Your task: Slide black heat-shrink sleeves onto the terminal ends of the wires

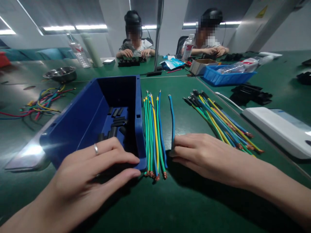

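Note:
A short blue wire with a metal end at its far tip stands out from my right hand, whose fingers are closed round its near part. My left hand, with a ring on one finger, has thumb and index finger at the front corner of a dark blue bin, gripping its rim. Inside the bin lie several short black tubes. Between the hands is a row of green, yellow and blue wires with bare copper near ends. A second bundle of wires, with black sleeves at the far ends, lies beyond my right hand.
A white device with a cable lies at the right. Behind it are black parts and a light blue tray. Loose coloured wires and a metal bowl are at the left. Two people sit across the table.

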